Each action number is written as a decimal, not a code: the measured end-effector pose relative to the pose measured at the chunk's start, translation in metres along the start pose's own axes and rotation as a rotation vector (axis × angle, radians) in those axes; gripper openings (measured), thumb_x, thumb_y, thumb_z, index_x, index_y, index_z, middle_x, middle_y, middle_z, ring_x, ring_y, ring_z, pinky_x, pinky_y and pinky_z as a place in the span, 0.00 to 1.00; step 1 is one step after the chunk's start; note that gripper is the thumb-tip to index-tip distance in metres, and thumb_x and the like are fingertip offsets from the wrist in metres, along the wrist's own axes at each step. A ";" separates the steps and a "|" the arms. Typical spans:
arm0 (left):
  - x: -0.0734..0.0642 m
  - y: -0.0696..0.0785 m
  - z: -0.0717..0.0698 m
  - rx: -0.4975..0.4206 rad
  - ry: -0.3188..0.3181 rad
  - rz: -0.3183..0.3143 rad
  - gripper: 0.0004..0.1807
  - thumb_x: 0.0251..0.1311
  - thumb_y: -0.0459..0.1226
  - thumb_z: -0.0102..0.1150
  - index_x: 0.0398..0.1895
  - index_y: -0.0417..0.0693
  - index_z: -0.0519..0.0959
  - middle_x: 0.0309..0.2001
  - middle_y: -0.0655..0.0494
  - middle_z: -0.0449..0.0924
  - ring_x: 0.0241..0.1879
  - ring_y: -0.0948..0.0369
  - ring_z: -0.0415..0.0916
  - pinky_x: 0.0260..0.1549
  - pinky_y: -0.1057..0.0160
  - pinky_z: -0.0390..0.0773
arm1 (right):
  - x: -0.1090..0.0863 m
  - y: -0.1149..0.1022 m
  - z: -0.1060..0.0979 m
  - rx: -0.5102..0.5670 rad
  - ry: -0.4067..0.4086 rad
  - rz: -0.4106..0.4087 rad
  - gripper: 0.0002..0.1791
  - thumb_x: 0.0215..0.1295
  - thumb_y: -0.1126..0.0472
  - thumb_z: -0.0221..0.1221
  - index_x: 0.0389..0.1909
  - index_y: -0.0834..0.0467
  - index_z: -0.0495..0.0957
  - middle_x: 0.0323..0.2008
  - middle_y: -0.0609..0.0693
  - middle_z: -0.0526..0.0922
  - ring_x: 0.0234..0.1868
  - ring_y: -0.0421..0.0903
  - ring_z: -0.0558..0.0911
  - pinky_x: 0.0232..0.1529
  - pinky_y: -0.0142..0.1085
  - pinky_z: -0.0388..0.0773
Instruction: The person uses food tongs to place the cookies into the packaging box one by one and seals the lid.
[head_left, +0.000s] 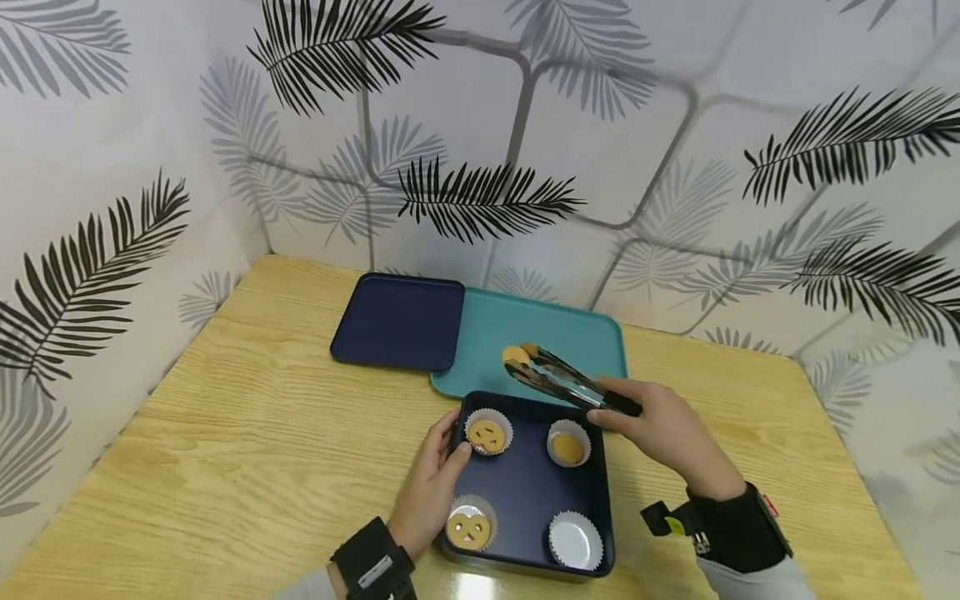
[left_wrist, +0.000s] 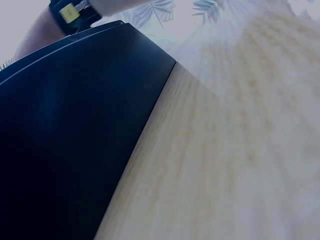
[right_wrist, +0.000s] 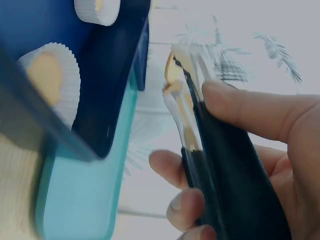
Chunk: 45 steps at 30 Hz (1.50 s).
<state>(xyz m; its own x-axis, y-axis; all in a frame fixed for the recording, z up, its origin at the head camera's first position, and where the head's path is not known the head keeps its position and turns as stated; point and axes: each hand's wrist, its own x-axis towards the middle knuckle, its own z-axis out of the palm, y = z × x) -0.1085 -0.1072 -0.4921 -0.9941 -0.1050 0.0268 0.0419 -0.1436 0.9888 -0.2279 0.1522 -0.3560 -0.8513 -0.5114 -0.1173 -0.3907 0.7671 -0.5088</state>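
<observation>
My right hand (head_left: 663, 429) grips a pair of tongs (head_left: 573, 385) with black handles and metal arms. Between the tong tips a round cookie (head_left: 515, 357) is pinched, held above the teal tray (head_left: 480, 371). The left hand (head_left: 429, 483) holds the left wall of a dark blue box (head_left: 525, 500), its thumb over the rim. Inside the box stand white paper cups: a cookie with cut-outs (head_left: 486, 436) fills the far left one, another such cookie (head_left: 468, 531) the near left. A plain cookie (head_left: 566, 448) sits in the far right cup, and the near right cup (head_left: 576, 540) is bare.
Behind the box, a dark blue tray (head_left: 401, 321) overlaps the left end of the teal tray. All of it stands on a wood-grain table (head_left: 247, 442). A curtain with leaf prints (head_left: 480, 125) hangs along the table's back and sides.
</observation>
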 end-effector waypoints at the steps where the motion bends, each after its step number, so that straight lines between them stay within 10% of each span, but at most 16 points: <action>1: 0.000 0.000 0.000 0.002 0.003 0.003 0.30 0.80 0.37 0.43 0.79 0.41 0.51 0.78 0.40 0.52 0.77 0.49 0.50 0.75 0.51 0.53 | -0.005 0.003 -0.002 0.021 -0.001 -0.002 0.34 0.69 0.44 0.63 0.69 0.58 0.73 0.62 0.64 0.78 0.45 0.51 0.83 0.41 0.44 0.77; 19: 0.003 0.001 -0.002 0.013 -0.005 0.060 0.30 0.79 0.35 0.44 0.79 0.38 0.51 0.78 0.38 0.52 0.77 0.47 0.50 0.74 0.48 0.54 | -0.110 0.056 -0.026 0.022 -0.187 0.143 0.35 0.66 0.44 0.65 0.69 0.58 0.74 0.57 0.58 0.82 0.49 0.50 0.84 0.43 0.41 0.84; 37: 0.000 0.003 0.001 0.010 -0.003 0.036 0.30 0.79 0.35 0.44 0.79 0.38 0.50 0.78 0.37 0.50 0.77 0.46 0.48 0.75 0.48 0.52 | -0.133 0.073 -0.019 -0.058 -0.354 0.081 0.32 0.71 0.45 0.62 0.67 0.61 0.75 0.55 0.61 0.83 0.49 0.57 0.86 0.36 0.31 0.80; 45: 0.000 0.001 0.001 0.010 -0.011 0.030 0.30 0.80 0.35 0.43 0.79 0.39 0.50 0.78 0.37 0.51 0.77 0.47 0.49 0.75 0.48 0.52 | -0.133 0.073 -0.016 0.076 -0.371 0.070 0.33 0.69 0.50 0.64 0.66 0.68 0.73 0.50 0.59 0.85 0.32 0.30 0.76 0.28 0.30 0.71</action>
<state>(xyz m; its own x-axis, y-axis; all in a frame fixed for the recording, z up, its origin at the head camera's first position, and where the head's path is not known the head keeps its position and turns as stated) -0.1082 -0.1064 -0.4910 -0.9935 -0.0978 0.0582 0.0708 -0.1303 0.9889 -0.1492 0.2824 -0.3643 -0.6847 -0.5749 -0.4479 -0.2969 0.7814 -0.5489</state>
